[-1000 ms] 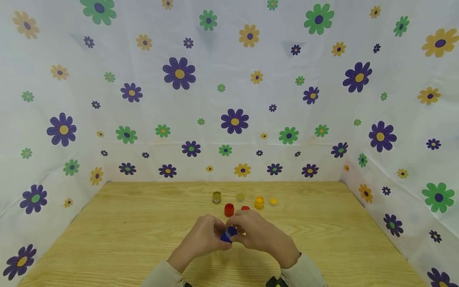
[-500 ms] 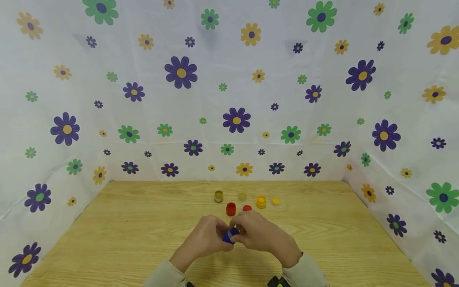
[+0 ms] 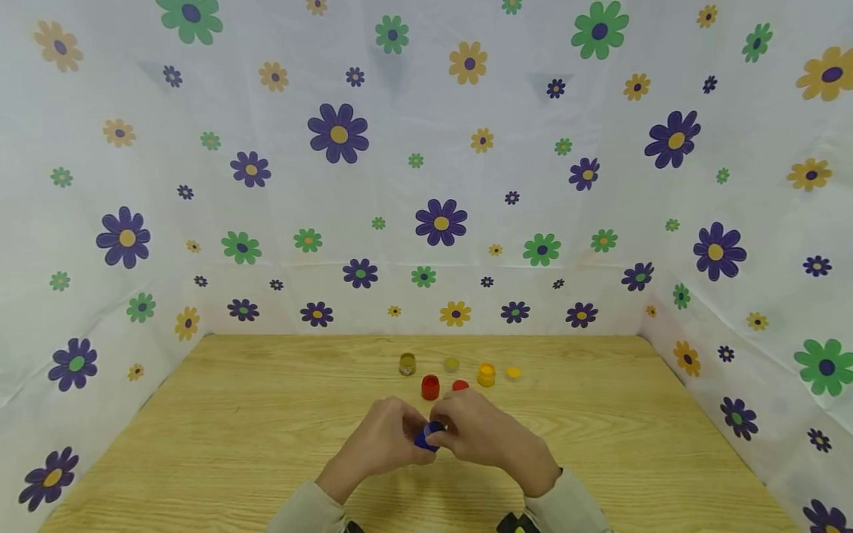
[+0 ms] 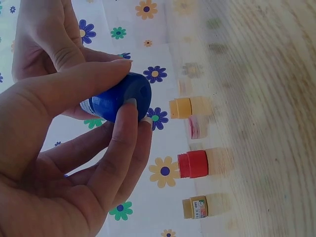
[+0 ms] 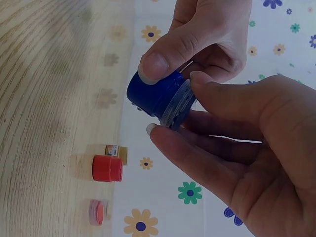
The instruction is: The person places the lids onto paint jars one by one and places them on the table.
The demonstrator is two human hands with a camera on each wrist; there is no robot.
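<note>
A small blue jar is held between both hands above the near part of the table. The left hand grips its body, with the thumb and fingertips on the blue jar in the left wrist view. Thumb and fingers of the right hand pinch the clear ridged lid, which sits at the jar's mouth, slightly tilted in the right wrist view. Whether the lid is fully seated I cannot tell.
Beyond the hands on the table stand a red jar, an olive jar and a yellow jar. Beside them lie a red lid, an olive lid and a yellow lid. Flowered cloth hangs behind.
The lid between the hands has turned and tilted a little against the blue jar. Both hands keep their hold, and the head view has shifted slightly.
</note>
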